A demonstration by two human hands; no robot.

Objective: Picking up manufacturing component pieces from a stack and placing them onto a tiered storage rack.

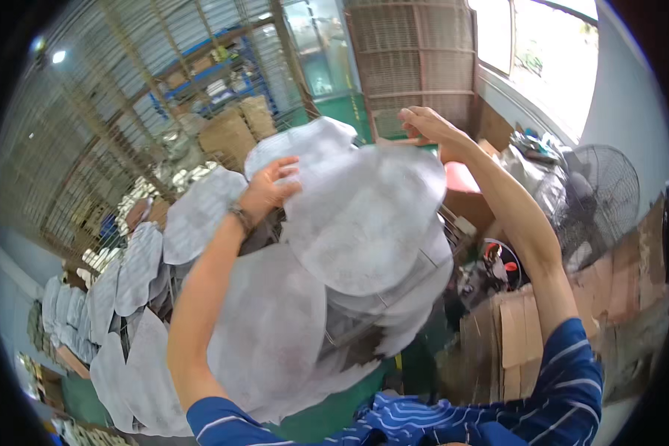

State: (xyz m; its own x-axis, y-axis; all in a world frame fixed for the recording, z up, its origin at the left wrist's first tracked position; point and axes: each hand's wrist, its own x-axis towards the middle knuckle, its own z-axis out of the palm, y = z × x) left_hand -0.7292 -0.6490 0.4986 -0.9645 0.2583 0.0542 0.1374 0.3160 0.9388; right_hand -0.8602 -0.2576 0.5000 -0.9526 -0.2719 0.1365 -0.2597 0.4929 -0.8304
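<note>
- The left hand (269,186) is raised high on a bent arm, the forearm rising from the blue striped sleeve (223,420) at the lower edge, a dark band at the wrist.
- Its fingers are spread and curled over the upper left edge of a large grey-white felt-like sheet (357,223), pressing or gripping it there; how tightly it closes cannot be told.
- The right hand (424,125) is stretched further up and out, the arm almost straight, elbow low near the right sleeve.
- Its fingers are loosely bent, thumb and fingers nipping the top right edge of the same sheet; the exact grip is hard to make out.
- The sheet hangs between the two hands, its rounded lobes drooping below them, lying over a stack of like sheets (275,334) on a wire rack (364,327) just beneath the left forearm.
- More such sheets (130,271) are draped in rows well to the left of the left hand.
- Below the right elbow stand folded cardboard cartons (509,334); further right of that arm is a standing fan (598,197).
- Beyond both hands are a metal grille wall (89,126) and a bright window (543,52) above the right hand.
</note>
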